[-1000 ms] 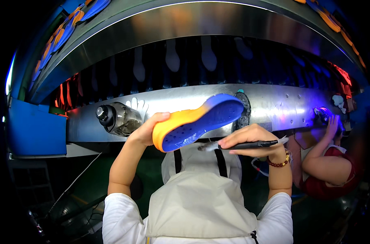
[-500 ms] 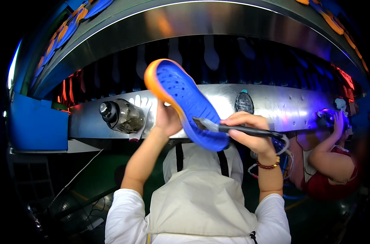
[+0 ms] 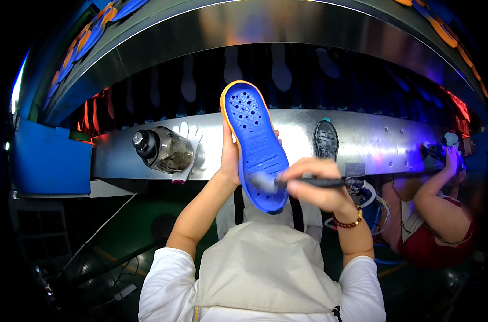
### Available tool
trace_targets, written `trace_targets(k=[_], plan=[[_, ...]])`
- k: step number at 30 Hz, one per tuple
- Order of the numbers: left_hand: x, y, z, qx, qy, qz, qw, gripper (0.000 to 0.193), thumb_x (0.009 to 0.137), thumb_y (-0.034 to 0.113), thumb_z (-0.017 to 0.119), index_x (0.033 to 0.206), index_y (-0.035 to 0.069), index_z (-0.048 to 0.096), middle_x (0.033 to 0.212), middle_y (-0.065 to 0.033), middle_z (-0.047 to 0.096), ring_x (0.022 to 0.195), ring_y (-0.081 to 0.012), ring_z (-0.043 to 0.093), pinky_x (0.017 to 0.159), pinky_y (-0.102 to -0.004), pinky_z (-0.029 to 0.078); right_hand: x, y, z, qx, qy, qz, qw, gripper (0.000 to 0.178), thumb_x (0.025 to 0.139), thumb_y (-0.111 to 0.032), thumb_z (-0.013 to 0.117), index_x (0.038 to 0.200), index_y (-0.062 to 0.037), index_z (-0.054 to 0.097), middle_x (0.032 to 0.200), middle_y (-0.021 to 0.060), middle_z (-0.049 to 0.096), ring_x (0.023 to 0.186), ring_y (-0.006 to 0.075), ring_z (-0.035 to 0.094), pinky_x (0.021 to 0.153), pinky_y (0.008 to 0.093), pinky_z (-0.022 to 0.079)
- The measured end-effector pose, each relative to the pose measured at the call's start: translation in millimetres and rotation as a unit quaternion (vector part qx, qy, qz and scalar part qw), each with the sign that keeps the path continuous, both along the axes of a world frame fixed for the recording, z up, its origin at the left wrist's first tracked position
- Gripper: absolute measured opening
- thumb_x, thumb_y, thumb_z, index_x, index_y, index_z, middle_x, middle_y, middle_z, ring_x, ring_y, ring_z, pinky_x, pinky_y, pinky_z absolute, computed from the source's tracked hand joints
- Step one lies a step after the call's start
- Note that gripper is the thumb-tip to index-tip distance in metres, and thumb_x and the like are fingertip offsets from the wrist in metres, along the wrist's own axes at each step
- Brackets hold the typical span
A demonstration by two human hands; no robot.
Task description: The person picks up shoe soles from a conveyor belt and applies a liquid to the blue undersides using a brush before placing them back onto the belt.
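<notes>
My left hand (image 3: 230, 155) is closed round a blue shoe sole (image 3: 257, 145) with an orange edge, its fingers partly hidden behind it. The sole's hollow, patterned inner side faces up, with small dark holes at the far end. In my right hand (image 3: 319, 185) is a brush (image 3: 308, 182) with a dark handle. Its bristle end is blurred and lies over the near end of the sole's inside. A pale tube shows by the handle's rear end, next to my right wrist.
A metal ledge (image 3: 228, 174) crosses in front of me, holding a dark bottle (image 3: 169, 150), a white glove (image 3: 194, 139) and a black sole-shaped piece (image 3: 325, 140). Behind it, dark and grey soles hang in a row. At right, a co-worker's hand (image 3: 454, 161) holds something dark.
The sole has turned more upright and flatter toward me, showing more of its inside. My right hand and brush have moved slightly down and left, across the near end.
</notes>
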State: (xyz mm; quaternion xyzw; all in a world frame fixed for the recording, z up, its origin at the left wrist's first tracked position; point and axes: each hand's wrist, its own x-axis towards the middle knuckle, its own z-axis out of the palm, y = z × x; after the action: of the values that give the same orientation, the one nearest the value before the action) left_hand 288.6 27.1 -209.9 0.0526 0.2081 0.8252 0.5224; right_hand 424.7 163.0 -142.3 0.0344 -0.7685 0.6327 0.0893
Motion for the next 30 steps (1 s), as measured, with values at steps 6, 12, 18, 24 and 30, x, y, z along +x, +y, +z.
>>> trace_targets(k=[6, 12, 18, 24, 30], plan=[[-2, -1, 21, 0.048, 0.047, 0.008, 0.998, 0.089, 0.077, 0.075, 0.013, 0.124, 0.005, 0.041, 0.109, -0.0167, 0.054, 0.102, -0.0284, 0.054, 0.086, -0.0424, 0.046, 3, -19, 7, 0.035, 0.099, 0.090, 0.990, 0.015, 0.069, -0.003, 0.066, 0.083, -0.0004, 0.063, 0.081, 0.0125, 0.064, 0.078, 0.0245, 0.061, 0.073, 0.0314, 0.048], [-7, -2, 36, -0.012, 0.052, 0.081, 0.995, 0.087, 0.078, 0.074, 0.018, 0.123, 0.003, 0.040, 0.104, -0.0178, 0.054, 0.096, -0.0308, 0.055, 0.083, -0.0452, 0.046, 14, 4, -7, -0.014, 0.022, -0.013, 1.000, 0.018, 0.071, -0.001, 0.065, 0.088, 0.0013, 0.065, 0.088, 0.0122, 0.065, 0.085, 0.0218, 0.062, 0.077, 0.0304, 0.048], [-14, -6, 49, 0.003, 0.091, 0.088, 0.992, 0.086, 0.080, 0.072, 0.021, 0.123, 0.001, 0.041, 0.110, -0.0200, 0.052, 0.099, -0.0312, 0.054, 0.086, -0.0456, 0.045, 16, 12, -14, -0.142, 0.031, 0.097, 0.985, 0.024, 0.067, 0.002, 0.067, 0.091, 0.0007, 0.065, 0.093, 0.0112, 0.066, 0.106, 0.0238, 0.050, 0.090, 0.0345, 0.040], [4, -7, 54, -0.013, 0.072, 0.093, 0.993, 0.070, 0.087, 0.054, 0.028, 0.132, 0.001, 0.032, 0.127, -0.0216, 0.042, 0.110, -0.0346, 0.049, 0.092, -0.0484, 0.041, 15, -11, -25, -0.335, -0.002, -0.044, 0.941, 0.021, 0.078, -0.001, 0.060, 0.098, 0.0049, 0.059, 0.102, 0.0168, 0.061, 0.093, 0.0186, 0.059, 0.086, 0.0286, 0.045], [21, -3, 40, 0.026, 0.037, 0.077, 0.996, 0.062, 0.088, 0.045, 0.030, 0.133, 0.001, 0.030, 0.126, -0.0197, 0.045, 0.111, -0.0322, 0.049, 0.094, -0.0472, 0.039, 18, -33, -11, -0.161, 0.021, -0.062, 0.985, 0.021, 0.079, 0.000, 0.059, 0.099, 0.0039, 0.058, 0.102, 0.0168, 0.061, 0.095, 0.0192, 0.059, 0.084, 0.0280, 0.045]])
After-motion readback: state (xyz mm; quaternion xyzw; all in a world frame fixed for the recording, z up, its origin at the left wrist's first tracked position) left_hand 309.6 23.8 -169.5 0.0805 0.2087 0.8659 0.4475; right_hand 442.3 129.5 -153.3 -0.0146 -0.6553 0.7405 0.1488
